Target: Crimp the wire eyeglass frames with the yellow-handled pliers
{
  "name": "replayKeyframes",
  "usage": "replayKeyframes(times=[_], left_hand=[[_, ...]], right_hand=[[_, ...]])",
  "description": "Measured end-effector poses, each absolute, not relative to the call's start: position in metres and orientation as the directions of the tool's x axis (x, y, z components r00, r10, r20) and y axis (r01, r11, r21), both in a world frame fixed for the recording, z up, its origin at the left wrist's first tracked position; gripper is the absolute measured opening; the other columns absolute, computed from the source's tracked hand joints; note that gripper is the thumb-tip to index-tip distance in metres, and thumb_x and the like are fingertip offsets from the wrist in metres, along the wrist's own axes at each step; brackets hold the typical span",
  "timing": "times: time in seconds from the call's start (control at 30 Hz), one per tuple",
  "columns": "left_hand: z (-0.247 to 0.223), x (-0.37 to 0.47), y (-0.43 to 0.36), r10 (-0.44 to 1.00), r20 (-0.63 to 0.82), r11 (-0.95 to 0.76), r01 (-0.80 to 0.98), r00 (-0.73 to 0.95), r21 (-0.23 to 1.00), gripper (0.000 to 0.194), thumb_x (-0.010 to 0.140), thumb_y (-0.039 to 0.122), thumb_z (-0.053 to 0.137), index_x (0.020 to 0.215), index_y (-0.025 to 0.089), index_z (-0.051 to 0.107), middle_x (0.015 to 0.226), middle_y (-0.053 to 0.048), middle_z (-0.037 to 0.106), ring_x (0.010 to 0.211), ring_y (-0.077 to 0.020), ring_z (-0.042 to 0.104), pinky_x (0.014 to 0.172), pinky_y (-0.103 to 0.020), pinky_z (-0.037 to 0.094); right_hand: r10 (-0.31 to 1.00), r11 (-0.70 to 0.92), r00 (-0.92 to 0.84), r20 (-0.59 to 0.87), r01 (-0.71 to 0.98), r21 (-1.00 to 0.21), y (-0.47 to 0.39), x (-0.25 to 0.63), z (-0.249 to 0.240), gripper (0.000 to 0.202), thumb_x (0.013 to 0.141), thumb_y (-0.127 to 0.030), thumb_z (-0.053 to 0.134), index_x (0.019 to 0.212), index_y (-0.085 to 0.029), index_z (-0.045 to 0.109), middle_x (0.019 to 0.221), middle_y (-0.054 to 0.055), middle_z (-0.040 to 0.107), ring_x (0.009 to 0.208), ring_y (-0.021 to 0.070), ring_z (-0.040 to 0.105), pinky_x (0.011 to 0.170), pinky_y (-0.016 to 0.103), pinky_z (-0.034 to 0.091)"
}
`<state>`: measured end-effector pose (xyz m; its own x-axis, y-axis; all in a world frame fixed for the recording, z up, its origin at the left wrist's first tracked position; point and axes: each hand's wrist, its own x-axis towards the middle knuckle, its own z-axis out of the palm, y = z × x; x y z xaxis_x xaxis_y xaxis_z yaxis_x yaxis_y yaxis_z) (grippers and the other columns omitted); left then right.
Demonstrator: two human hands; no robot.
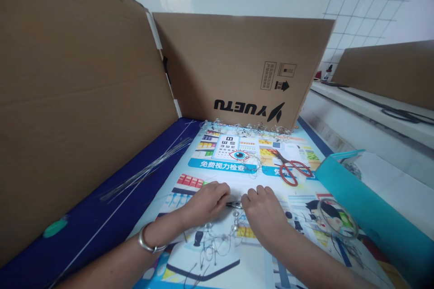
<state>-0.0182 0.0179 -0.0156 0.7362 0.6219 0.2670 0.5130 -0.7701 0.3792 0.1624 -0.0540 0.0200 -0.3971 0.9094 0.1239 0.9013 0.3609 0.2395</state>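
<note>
My left hand [208, 198], with a silver bangle on its wrist, is closed near the middle of the printed sheet [217, 179]. Close to its right, my right hand [262, 207] is closed too. Between them a small piece of wire [234, 205] runs from one set of fingertips to the other, its ends hidden in the fingers. Below the hands a tangle of thin wire with clear beads [217, 241] hangs or lies over the sheet. Red-handled scissors [291, 168] rest open beyond my right hand.
Cardboard panels [237, 63] stand at the back and left. Wire strands [149, 169] lie on the blue surface at left. A wire coil [339, 219] and a teal box [369, 207] are at right. Beaded wire [251, 130] lines the back panel's foot.
</note>
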Motion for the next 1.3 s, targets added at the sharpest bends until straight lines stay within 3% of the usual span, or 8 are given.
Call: replayKeyframes(times=[0.57,1.0,1.3], left_hand=[[-0.014,-0.019,0.014,0.586,0.275,-0.801,0.493,0.762,0.34,0.012,0.084,0.012,0.036,0.079,0.016,0.046,0.073,-0.003,0.051,0.071,-0.0157,0.047,0.064,-0.027,0.038],[-0.015,-0.019,0.01,0.454,0.355,-0.891,0.414,0.817,0.187,0.015,0.084,0.012,0.037,0.077,0.016,0.049,0.072,-0.005,0.053,0.073,-0.0169,0.046,0.066,-0.031,0.039],[-0.009,-0.025,0.016,0.578,0.261,-0.793,0.456,0.773,0.405,0.014,0.087,0.017,0.036,0.082,0.016,0.049,0.075,-0.003,0.054,0.072,-0.0149,0.048,0.064,-0.027,0.039]], right_hand=[[0.92,0.381,-0.392,0.027,0.906,0.185,-0.051,0.162,0.027,0.014,0.078,-0.007,0.049,0.081,-0.015,0.06,0.077,0.008,0.061,0.075,0.0236,0.053,0.063,0.036,0.034],[0.947,0.32,-0.317,-0.043,0.936,0.149,-0.051,0.156,0.034,0.014,0.076,-0.007,0.051,0.076,-0.015,0.062,0.074,0.009,0.063,0.071,0.0229,0.057,0.059,0.034,0.036],[0.944,0.319,-0.329,0.029,0.931,0.175,-0.056,0.161,0.029,0.012,0.077,-0.008,0.051,0.079,-0.015,0.061,0.076,0.009,0.06,0.075,0.0228,0.054,0.063,0.034,0.035]])
